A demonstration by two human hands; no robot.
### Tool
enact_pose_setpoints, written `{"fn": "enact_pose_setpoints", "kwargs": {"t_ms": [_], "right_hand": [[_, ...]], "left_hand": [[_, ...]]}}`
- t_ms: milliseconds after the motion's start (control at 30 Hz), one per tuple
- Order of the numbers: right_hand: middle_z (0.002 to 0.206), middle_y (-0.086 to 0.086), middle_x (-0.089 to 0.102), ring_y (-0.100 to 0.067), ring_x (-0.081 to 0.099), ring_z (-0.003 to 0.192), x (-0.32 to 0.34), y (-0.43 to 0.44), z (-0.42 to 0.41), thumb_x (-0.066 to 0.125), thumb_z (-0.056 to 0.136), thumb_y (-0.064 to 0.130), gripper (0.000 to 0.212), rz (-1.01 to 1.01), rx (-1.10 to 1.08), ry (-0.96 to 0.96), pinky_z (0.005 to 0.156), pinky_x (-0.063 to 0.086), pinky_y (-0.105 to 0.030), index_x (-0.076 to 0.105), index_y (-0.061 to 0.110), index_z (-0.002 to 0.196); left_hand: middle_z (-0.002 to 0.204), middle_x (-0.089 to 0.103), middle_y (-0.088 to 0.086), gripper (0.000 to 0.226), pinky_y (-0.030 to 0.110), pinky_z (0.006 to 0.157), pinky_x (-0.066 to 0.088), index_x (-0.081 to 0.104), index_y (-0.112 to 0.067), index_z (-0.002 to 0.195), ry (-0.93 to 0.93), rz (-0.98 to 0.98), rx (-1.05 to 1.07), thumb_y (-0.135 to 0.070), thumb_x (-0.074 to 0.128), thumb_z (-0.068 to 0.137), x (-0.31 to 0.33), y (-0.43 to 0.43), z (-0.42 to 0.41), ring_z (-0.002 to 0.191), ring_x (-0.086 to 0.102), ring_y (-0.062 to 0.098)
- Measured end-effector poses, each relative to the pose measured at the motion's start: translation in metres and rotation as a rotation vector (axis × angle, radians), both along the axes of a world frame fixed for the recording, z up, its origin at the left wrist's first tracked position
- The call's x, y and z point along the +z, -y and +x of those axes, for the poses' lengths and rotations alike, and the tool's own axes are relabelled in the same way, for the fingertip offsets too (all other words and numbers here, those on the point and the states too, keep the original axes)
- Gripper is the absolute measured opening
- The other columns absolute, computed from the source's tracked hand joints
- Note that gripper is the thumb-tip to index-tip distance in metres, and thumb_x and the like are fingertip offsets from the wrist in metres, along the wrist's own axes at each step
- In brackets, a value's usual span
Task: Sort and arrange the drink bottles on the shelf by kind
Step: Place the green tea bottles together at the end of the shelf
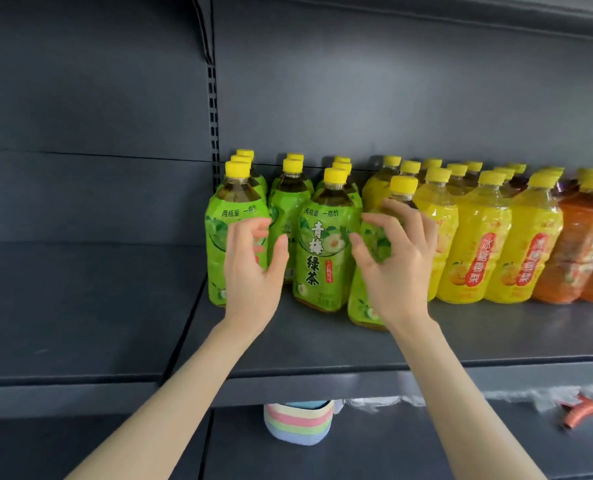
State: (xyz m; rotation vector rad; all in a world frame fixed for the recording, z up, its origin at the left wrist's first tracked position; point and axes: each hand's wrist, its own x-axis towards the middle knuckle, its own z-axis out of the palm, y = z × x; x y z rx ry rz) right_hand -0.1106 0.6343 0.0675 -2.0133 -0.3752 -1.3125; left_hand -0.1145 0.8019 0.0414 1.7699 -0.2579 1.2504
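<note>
Step looks like lining up green tea. Left hand [253, 268], right hand [397, 268] both wide, holding nothing, either side of front green bottle [322, 251], frame middle. Next, likely: grip it, slide back in line.

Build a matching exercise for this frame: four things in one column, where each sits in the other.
Things:
1. green bottles
2. yellow bottles
3. orange bottles
4. striped basket

Places:
A. under the shelf
B. right end of the row
C. left end of the row
D. middle of the row

Pairs: 1-C, 2-D, 3-B, 4-A
</note>
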Motion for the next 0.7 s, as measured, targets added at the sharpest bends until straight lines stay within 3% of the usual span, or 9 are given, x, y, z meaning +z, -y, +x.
{"fn": "enact_pose_setpoints", "kwargs": {"t_ms": [133,267,400,533,600,700], "right_hand": [[0.148,-0.009,0.034,-0.029,0.026,0.136,-0.001,0.037,0.011,0.075,0.082,0.029,0.060,0.071,0.100,-0.202,0.112,0.025,-0.051,0.050,0.016,0.136],[0.153,-0.006,0.027,-0.021,0.021,0.141,-0.014,0.054,0.022,0.073,0.081,0.039,0.087,0.074,0.248,-0.293,0.116,0.022,-0.040,0.023,0.020,0.150],[0.153,-0.002,0.026,-0.012,0.019,0.139,-0.021,0.063,0.031,0.067,0.078,0.053,0.092,0.055,0.293,-0.276,0.109,0.018,-0.030,0.018,0.027,0.151],[0.152,-0.001,0.028,0.000,0.015,0.131,-0.026,0.061,0.037,0.066,0.079,0.054,0.090,0.048,0.271,-0.226,0.107,0.012,-0.020,0.021,0.025,0.151],[0.152,-0.003,0.029,-0.008,0.018,0.135,-0.027,0.058,0.038,0.067,0.081,0.052,0.088,0.042,0.243,-0.200,0.106,0.006,-0.015,0.023,0.022,0.151],[0.153,-0.006,0.027,-0.021,0.020,0.137,-0.029,0.051,0.041,0.065,0.084,0.048,0.085,0.042,0.199,-0.188,0.110,0.012,-0.030,0.023,0.017,0.151]], "left_hand": [[0.125,0.049,0.005,0.048,0.009,0.096,0.033,0.045,-0.003,0.130,-0.132,0.113,-0.042,-0.025,0.061,0.091,0.009,0.041,0.018,0.117,0.044,0.008],[0.148,0.033,0.004,0.072,0.016,0.101,0.021,0.026,-0.011,0.146,-0.319,0.114,-0.064,-0.042,0.059,0.090,0.017,0.058,0.039,0.134,0.030,0.011],[0.139,0.030,0.007,0.091,0.025,0.104,0.025,0.023,-0.010,0.148,-0.388,0.171,0.044,-0.051,0.067,0.080,0.020,0.055,0.049,0.132,0.031,0.019],[0.124,0.032,0.003,0.088,0.012,0.097,0.023,0.036,-0.008,0.137,-0.285,0.176,0.093,-0.053,0.074,0.071,0.019,0.055,0.043,0.121,0.036,0.016],[0.125,0.035,0.001,0.087,-0.001,0.090,0.024,0.035,-0.008,0.134,-0.234,0.122,0.051,-0.050,0.076,0.070,0.016,0.055,0.035,0.116,0.038,0.011],[0.128,0.047,0.000,0.085,-0.005,0.088,0.025,0.036,-0.011,0.134,-0.184,0.075,0.011,-0.049,0.078,0.069,0.011,0.053,0.024,0.114,0.043,0.005]]}}
